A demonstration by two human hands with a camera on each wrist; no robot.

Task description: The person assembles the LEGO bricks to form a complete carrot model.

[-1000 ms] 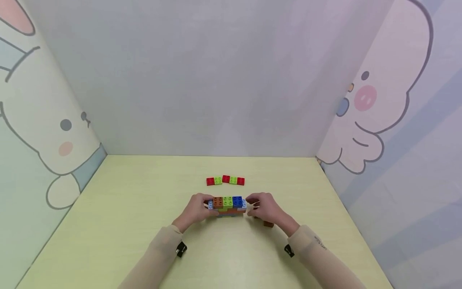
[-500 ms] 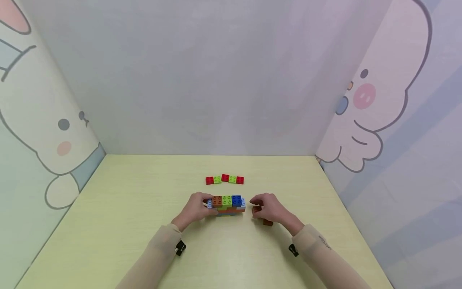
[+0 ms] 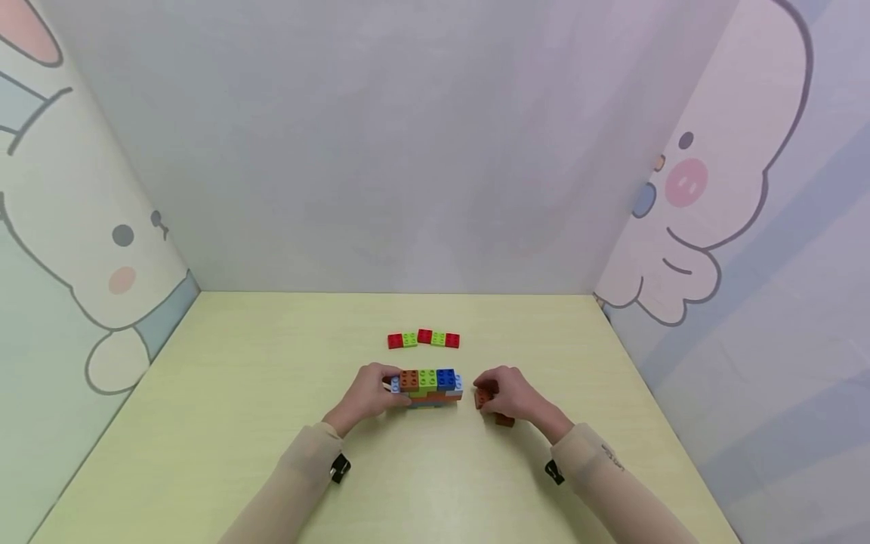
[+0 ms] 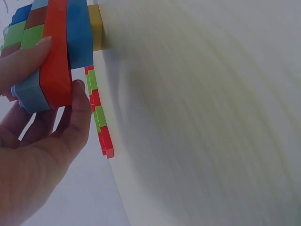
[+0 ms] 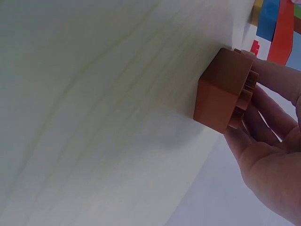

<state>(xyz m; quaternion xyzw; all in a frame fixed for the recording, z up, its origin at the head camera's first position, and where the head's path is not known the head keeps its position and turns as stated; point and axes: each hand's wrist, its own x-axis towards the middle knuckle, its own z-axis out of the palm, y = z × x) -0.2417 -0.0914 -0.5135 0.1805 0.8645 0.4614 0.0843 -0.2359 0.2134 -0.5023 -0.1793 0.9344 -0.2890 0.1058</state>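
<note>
Your head camera looks forward and down over the table (image 3: 442, 483), far enough back to take in your left hand (image 3: 368, 393), your right hand (image 3: 514, 393) and the far wall (image 3: 394, 151). Your left-wrist camera sits close by the left hand, tilted sideways, facing the stack of blocks (image 4: 56, 52). Your right-wrist camera, likewise near but tilted the opposite way, faces a brown block (image 5: 218, 94). All three views share the stack; head and left-wrist views also share the red-and-green row (image 3: 424, 336).

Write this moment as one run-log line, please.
left hand: holding block stack | right hand: at brown brick, grip unclear | red and green bricks: lying farther back
</note>
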